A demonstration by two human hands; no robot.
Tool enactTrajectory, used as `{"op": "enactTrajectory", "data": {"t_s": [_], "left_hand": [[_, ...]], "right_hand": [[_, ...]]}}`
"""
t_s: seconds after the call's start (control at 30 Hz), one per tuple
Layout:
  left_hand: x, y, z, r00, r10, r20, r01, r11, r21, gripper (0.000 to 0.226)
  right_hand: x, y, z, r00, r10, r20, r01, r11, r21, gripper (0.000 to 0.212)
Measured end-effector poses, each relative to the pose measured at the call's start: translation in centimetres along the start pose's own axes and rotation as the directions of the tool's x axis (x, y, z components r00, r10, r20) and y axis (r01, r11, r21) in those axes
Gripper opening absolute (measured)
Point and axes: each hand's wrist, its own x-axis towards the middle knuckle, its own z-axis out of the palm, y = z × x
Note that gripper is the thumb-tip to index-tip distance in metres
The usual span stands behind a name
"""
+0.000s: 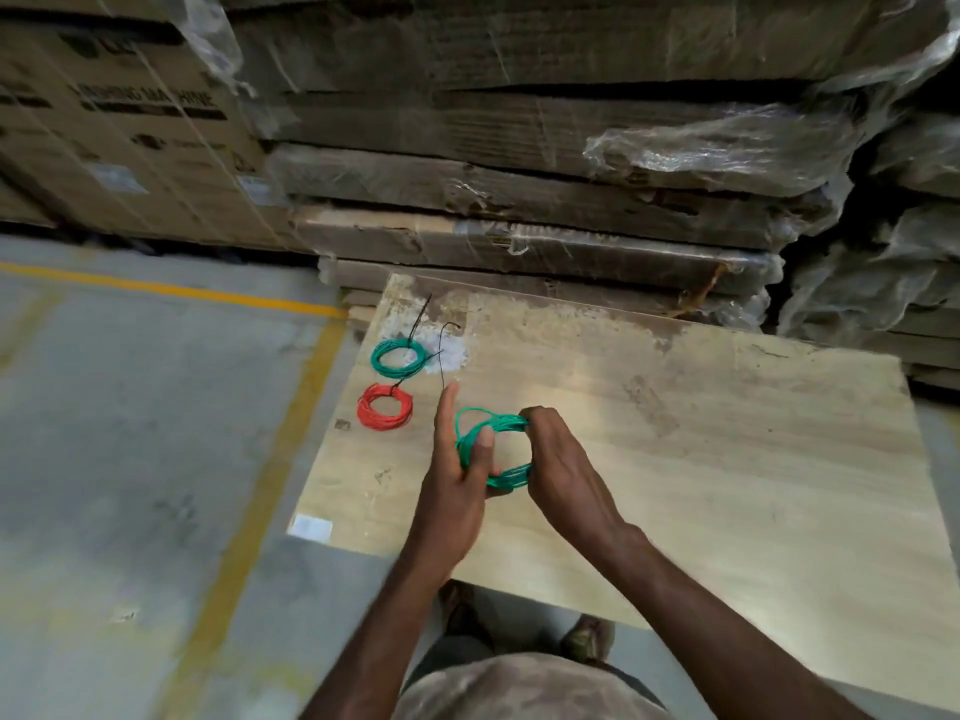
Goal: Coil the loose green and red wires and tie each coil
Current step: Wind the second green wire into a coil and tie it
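A green wire coil hangs in the air between both my hands above the pale board. My right hand grips the coil's right side with curled fingers. My left hand holds its left side, thumb pressing the strands, index finger pointing up. On the board's far left lie a tied green coil and a tied red coil, each with a black tie sticking out. A loose black tie lies just right of the tied green coil.
Stacked flat cartons wrapped in plastic film rise behind the board. A large printed carton stands at the far left. The grey floor carries yellow lines. My shoes show below the board's near edge.
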Motion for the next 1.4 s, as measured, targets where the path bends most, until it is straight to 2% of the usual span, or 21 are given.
{"op": "enactTrajectory", "data": {"t_s": [0.1,0.23,0.37,0.47,0.57,0.63,0.7,0.77,0.83,0.93,1.0,1.1,1.13,1.17,1.23,1.3,1.4], "left_hand": [[1.4,-0.7,-1.8,0.993,0.045,-0.112,-0.036,0.996,0.08,0.042],[3.9,-1.2,-4.8,0.989,0.02,-0.149,-0.02,1.0,0.003,0.044],[7.2,-2.9,-7.4,0.985,0.016,-0.174,-0.017,1.0,-0.003,0.014],[9.3,-4.3,-8.5,0.984,0.055,-0.172,-0.041,0.996,0.081,0.018],[11.5,-5.6,-10.1,0.992,0.041,-0.122,-0.028,0.994,0.108,0.035],[12.8,-6.7,-10.8,0.992,-0.089,-0.085,0.084,0.995,-0.061,0.034],[13.7,-7.5,-10.9,0.968,-0.243,-0.062,0.211,0.924,-0.319,0.032],[14.7,-8.1,-11.1,0.951,-0.286,-0.121,0.224,0.902,-0.37,0.033],[15.7,-8.5,-11.8,0.944,-0.256,-0.206,0.205,0.949,-0.241,0.037],[17.2,-8.8,-13.3,0.948,-0.152,-0.279,0.145,0.988,-0.045,0.033],[17.8,-8.6,-14.0,0.96,-0.098,-0.263,0.119,0.991,0.062,0.03],[18.4,-8.3,-14.8,0.973,-0.025,-0.23,0.078,0.971,0.225,0.026],[18.6,-8.5,-15.0,0.976,-0.012,-0.22,0.069,0.964,0.256,0.025],[18.7,-8.7,-15.2,0.978,-0.006,-0.208,0.065,0.958,0.28,0.024],[18.9,-9.2,-15.5,0.983,0.014,-0.186,0.048,0.945,0.324,0.024],[18.8,-9.5,-15.7,0.984,0.034,-0.177,0.029,0.938,0.344,0.023],[18.0,-9.0,-15.8,0.985,0.045,-0.169,0.015,0.942,0.335,0.016]], "right_hand": [[2.8,-1.5,1.3,1.0,-0.002,0.019,0.002,1.0,0.007,0.035],[5.7,-2.7,3.5,0.999,-0.04,0.025,0.04,0.999,0.003,0.047],[8.7,-2.9,5.9,0.999,-0.034,0.02,0.034,0.999,0.003,0.046],[10.4,-3.1,8.1,1.0,-0.003,0.016,0.003,1.0,0.017,0.045],[11.9,-3.4,10.1,0.999,0.042,-0.012,-0.041,0.998,0.053,0.041],[12.8,-3.9,11.3,0.999,0.046,-0.019,-0.044,0.996,0.076,0.034],[13.9,-4.4,12.6,0.997,0.08,0.006,-0.08,0.988,0.132,0.037],[14.9,-4.8,14.1,0.986,0.151,0.071,-0.163,0.965,0.205,0.029],[15.7,-4.8,15.4,0.977,0.179,0.114,-0.205,0.939,0.276,0.027],[16.8,-4.1,16.8,0.956,0.223,0.191,-0.284,0.867,0.41,0.035],[18.0,-3.1,17.6,0.922,0.309,0.231,-0.386,0.749,0.539,0.045],[20.4,-0.3,19.2,0.809,0.542,0.226,-0.531,0.511,0.675,0.052],[21.2,0.5,19.5,0.767,0.608,0.207,-0.569,0.495,0.657,0.048],[22.0,1.5,19.9,0.748,0.642,0.167,-0.602,0.551,0.578,0.042],[23.0,3.3,20.7,0.755,0.65,0.08,-0.634,0.694,0.341,0.028],[23.8,4.8,22.0,0.768,0.637,0.058,-0.634,0.745,0.207,0.017],[24.5,6.0,24.4,0.78,0.618,0.095,-0.623,0.781,0.034,0.026]]}}
